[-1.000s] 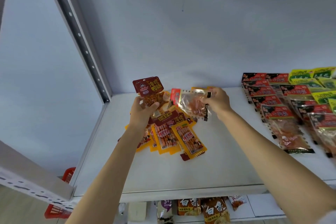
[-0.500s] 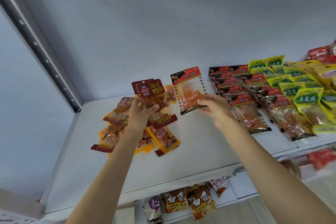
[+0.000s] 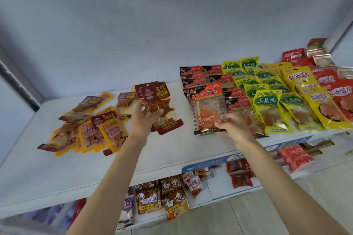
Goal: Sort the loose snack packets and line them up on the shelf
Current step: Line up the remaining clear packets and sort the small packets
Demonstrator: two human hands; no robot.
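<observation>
Red-topped packet (image 3: pixel 207 108) now lies on the lined-up rows (image 3: pixel 271 89).

Bright, even overhead light w/ soft shadows; wide-angle bend at edges (corners blurry), glare on packet film.

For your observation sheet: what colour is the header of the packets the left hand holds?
Dark maroon, on the held packets in the left hand; head view.
</observation>
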